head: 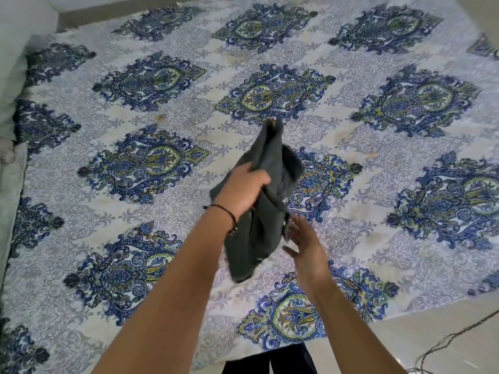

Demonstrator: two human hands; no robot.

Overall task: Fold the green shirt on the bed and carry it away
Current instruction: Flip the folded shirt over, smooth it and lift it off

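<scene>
Above the middle of the bed (189,109), the green shirt (260,238) hangs bunched — the left hand (244,190) grips its upper part, fingers curled tight round it. Toward the bed's near edge, the right hand (305,245) spreads straight fingers just beside the shirt's lower part.

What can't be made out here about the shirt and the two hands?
Head view: the left hand has its fingertips buried in the folds of the green shirt.
Head view: whether the green shirt is folded at all, since it hangs bunched and blurred by motion.
Head view: whether the right hand touches the shirt's edge, because blur hides the contact.
Head view: the right side of the bed, cut off by the frame.
</scene>
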